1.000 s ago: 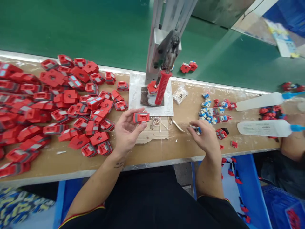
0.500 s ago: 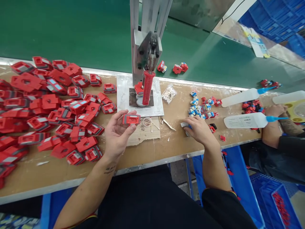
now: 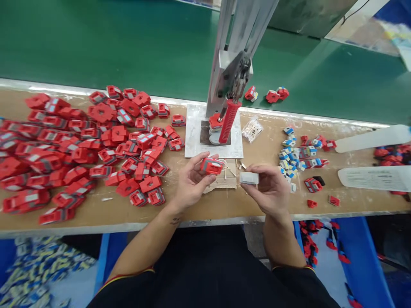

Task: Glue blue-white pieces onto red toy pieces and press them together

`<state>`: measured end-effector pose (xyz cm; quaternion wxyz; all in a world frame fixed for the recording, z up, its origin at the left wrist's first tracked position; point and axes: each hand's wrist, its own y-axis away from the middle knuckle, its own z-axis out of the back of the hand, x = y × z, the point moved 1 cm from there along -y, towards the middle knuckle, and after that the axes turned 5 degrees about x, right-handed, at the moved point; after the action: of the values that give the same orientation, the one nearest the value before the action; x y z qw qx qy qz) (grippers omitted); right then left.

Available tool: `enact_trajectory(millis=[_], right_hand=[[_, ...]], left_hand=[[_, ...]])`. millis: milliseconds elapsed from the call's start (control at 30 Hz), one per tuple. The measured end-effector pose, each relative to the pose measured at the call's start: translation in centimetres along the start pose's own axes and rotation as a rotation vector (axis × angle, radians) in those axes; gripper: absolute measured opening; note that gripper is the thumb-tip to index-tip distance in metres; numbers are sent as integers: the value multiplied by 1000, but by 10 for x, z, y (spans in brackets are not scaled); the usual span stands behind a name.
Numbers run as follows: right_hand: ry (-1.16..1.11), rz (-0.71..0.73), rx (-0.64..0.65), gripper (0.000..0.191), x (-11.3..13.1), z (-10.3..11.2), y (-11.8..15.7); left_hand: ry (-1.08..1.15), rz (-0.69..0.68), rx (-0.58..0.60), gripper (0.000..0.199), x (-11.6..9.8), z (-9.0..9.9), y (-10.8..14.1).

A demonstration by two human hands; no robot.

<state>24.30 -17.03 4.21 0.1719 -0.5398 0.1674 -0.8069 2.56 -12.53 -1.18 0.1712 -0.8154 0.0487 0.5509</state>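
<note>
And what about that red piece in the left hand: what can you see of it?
The red piece is small and blocky, apparently plastic, with grey and pale markings and a recess facing the camera. It sits slightly tilted in the fingers of the left hand, above the bench, on the near side of the metal plate.

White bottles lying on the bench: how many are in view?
2, both to the right of the right hand: the far bottle nearer the green surface, the near bottle below it. The picture's right edge cuts off both; more may be hidden beyond.
</note>
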Motion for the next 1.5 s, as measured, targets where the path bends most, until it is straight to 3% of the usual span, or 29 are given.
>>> enact_trajectory(millis=[100, 233, 367, 500, 733, 833, 933, 1000, 1133, 1233, 1333, 1400, 1500], right_hand=[[-44, 23, 19, 30, 5, -17, -10], [89, 41, 1, 48, 8, -25, -13], [193, 166, -4, 66, 11, -34, -15], [287, 252, 30, 52, 14, -34, -21], [334, 277, 125, 41, 17, -25, -26], [351, 320, 113, 37, 13, -29, -24], [418, 408, 53, 32, 8, -37, -17], [473, 487, -14, 30, 5, -42, -12], [541, 601, -34, 33, 2, -48, -2], [458, 490, -68, 34, 4, -50, 4], [181, 221, -211, 42, 8, -55, 4], [-12, 84, -238, 49, 13, -62, 0], [-112, 11, -255, 53, 21, -72, -10]], left_hand=[[14, -12, -14, 56, -2, 1, 1], [-6, 2, -24, 54, -3, 0, 1], [-42, -24, -30, 54, -2, -2, 0], [-68, -103, 0, 51, -3, -2, -1], [-222, -159, 32, 51, -7, 4, -1], [-259, -204, 73, 53, -8, 7, -1], [-237, -258, 142, 73, -8, 6, 1], [-226, -271, 125, 82, -8, 3, 3], [-177, -282, 75, 70, -10, -1, 5], [-126, -309, 117, 64, -19, 0, 5], [-74, -337, 170, 66, -24, -1, 3], [-69, -371, 210, 66, -23, -3, 2], [-139, -428, 229, 67, -16, -8, 4]])
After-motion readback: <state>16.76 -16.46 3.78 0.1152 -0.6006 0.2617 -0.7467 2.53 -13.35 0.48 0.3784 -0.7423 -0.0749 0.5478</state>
